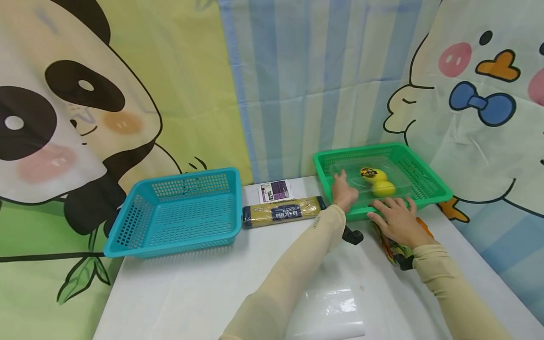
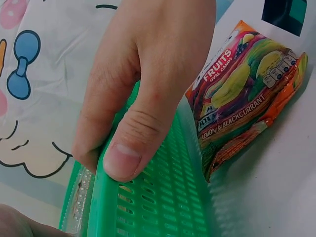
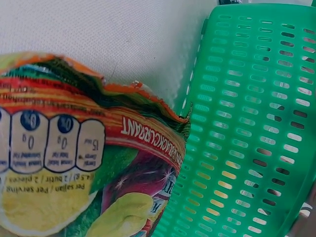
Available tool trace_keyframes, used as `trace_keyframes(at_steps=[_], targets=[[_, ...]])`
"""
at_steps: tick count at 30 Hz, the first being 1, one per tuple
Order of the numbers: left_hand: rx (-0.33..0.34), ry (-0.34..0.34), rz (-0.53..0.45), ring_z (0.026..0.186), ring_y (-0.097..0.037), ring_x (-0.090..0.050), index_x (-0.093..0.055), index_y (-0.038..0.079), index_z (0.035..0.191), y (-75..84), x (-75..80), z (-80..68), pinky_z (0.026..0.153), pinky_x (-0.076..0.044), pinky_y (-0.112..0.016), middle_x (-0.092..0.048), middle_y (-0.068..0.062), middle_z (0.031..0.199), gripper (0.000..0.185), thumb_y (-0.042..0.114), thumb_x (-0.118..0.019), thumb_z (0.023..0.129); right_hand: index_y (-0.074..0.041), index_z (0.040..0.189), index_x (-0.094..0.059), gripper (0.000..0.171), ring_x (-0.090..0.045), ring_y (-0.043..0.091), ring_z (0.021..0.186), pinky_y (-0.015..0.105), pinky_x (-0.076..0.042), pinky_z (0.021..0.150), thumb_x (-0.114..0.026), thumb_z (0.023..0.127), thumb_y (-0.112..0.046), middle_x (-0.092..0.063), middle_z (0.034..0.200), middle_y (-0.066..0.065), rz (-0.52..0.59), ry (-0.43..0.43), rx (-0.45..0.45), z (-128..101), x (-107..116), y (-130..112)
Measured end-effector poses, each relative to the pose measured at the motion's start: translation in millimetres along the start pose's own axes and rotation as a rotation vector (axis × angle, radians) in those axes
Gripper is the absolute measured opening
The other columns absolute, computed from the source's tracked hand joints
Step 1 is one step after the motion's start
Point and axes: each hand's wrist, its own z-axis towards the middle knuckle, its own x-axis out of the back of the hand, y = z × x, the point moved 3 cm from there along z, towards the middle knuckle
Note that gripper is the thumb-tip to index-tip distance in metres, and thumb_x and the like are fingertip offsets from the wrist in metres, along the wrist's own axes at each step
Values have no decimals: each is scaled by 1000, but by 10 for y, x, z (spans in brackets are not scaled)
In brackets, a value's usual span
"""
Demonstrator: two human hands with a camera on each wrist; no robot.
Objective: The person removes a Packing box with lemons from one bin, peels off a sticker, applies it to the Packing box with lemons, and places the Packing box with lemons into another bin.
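A green basket (image 1: pixel 427 198) stands at the back right, with a clear plastic box (image 1: pixel 352 167) in it. Two yellow round fruits (image 1: pixel 384 189) show through the box, a black label over one. At the basket's front wall my right hand (image 1: pixel 397 221) grips the rim, thumb (image 2: pixel 123 160) outside and fingers over the inner side. My left hand (image 1: pixel 345 191) reaches over the basket's left front corner, at the box's left end; its grip cannot be told. Below my right hand a colourful fruit candy bag (image 2: pixel 244 94) lies against the basket's outer wall, filling much of the right wrist view.
A blue basket (image 1: pixel 191 212) sits at the left. Between the baskets lie a yellow pasta packet (image 1: pixel 284 212) and a printed purple-and-white card (image 1: pixel 275 191). A glossy plastic sheet (image 1: pixel 329 314) lies at the near edge. Printed curtains (image 1: pixel 289 94) hang right behind the table.
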Motion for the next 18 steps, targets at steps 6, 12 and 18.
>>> trace_keyframes(at_steps=[6,12,18], targets=[[32,-10,44,104,-28,-60,-28,25,161,2,-3,17,51,-34,-32,-19,-1,170,81,-10,-55,93,-15,131,-61,37,-44,51,120,78,-11,107,-54,105,-40,-61,127,22,5,16,10,5,-6,-9],[42,-18,41,142,-28,-45,-24,23,162,-11,5,-2,56,-37,-34,-17,-2,170,80,-8,-54,95,-15,130,-61,36,-44,52,121,79,-10,107,-54,104,-40,-61,126,22,12,30,13,3,-25,-16],[19,-52,-48,155,-29,-23,-20,28,163,-3,49,-69,71,-42,-38,-12,-3,171,77,-2,-49,97,-14,132,-60,39,-42,52,122,79,-10,107,-53,105,-41,-60,128,23,7,18,5,-7,-3,-2]])
